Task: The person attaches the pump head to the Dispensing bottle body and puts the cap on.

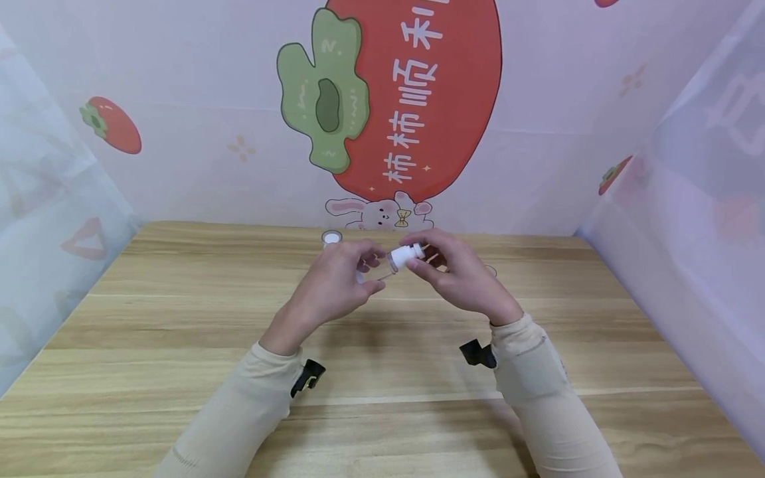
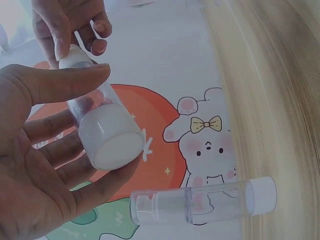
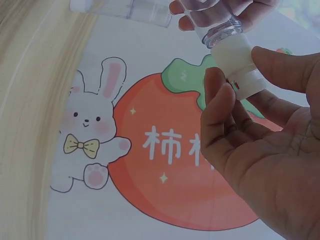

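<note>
Above the far part of the table, my left hand (image 1: pixel 335 275) grips a clear bottle (image 1: pixel 382 267) that tilts up to the right. In the left wrist view its white base (image 2: pixel 112 145) faces the camera, between the thumb and curled fingers. My right hand (image 1: pixel 457 269) pinches the white pump top (image 1: pixel 403 256) at the bottle's other end. The right wrist view shows the thumb and fingertips on this white piece (image 3: pixel 240 67), against the clear threaded-looking neck. Behind the left hand, a second clear bottle (image 2: pixel 210 202) with a white base stands upright, a transparent cover over its top.
A wood-grain table (image 1: pixel 382 398) lies beneath both hands. Just beyond the right hand, a clear round rim (image 1: pixel 491 271) shows, mostly hidden. A printed backdrop (image 1: pixel 197 172) rises at the table's far edge, with pale sheets along both sides.
</note>
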`<state>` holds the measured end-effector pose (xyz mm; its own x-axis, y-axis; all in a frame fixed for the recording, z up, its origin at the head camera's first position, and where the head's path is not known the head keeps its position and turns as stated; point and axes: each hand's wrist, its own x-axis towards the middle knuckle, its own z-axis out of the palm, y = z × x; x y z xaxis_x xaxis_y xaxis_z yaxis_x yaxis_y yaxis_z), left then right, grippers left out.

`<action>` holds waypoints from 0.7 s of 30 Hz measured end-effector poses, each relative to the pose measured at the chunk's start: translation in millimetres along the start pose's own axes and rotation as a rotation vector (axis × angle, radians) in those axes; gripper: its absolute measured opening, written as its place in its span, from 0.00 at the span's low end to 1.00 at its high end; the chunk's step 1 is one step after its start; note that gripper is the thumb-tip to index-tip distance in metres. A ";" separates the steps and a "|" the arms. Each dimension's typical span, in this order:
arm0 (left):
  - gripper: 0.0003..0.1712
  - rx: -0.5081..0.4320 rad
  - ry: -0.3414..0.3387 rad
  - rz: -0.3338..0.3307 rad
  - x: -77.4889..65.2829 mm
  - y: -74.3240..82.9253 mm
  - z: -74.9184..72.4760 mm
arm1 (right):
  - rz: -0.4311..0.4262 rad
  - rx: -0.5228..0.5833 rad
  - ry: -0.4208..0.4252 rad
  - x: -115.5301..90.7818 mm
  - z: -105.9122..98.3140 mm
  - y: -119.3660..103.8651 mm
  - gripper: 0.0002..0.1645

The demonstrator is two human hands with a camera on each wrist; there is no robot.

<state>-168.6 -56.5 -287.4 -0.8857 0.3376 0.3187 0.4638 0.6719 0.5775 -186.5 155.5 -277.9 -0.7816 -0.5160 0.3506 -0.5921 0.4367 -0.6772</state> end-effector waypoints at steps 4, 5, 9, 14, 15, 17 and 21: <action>0.23 0.013 0.018 0.010 0.4 0.5 0.3 | 0.032 -0.018 0.002 0.5 0.3 -0.5 0.13; 0.23 0.018 0.023 0.012 0.2 0.8 0.4 | 0.042 -0.023 0.002 0.5 0.4 -0.7 0.12; 0.23 0.044 0.044 0.026 -0.1 1.3 1.3 | 0.077 -0.053 0.002 0.4 0.7 -0.4 0.11; 0.23 0.075 0.059 0.052 -0.1 0.9 2.5 | 0.133 -0.086 0.009 -0.3 1.6 -0.6 0.13; 0.23 0.076 0.059 0.055 0.1 0.7 2.7 | 0.142 -0.090 0.011 -0.5 1.8 -0.9 0.14; 0.23 0.079 0.059 0.060 0.4 0.6 2.9 | 0.153 -0.098 0.015 -0.5 2.3 -0.5 0.14; 0.23 0.079 0.061 0.064 0.6 1.3 3.2 | 0.155 -0.106 0.020 -0.5 2.7 0.4 0.15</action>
<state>-168.6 -53.4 -288.8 -0.8504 0.3422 0.3996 0.5142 0.7011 0.4940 -185.7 153.9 -280.1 -0.8683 -0.4223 0.2603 -0.4805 0.5855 -0.6529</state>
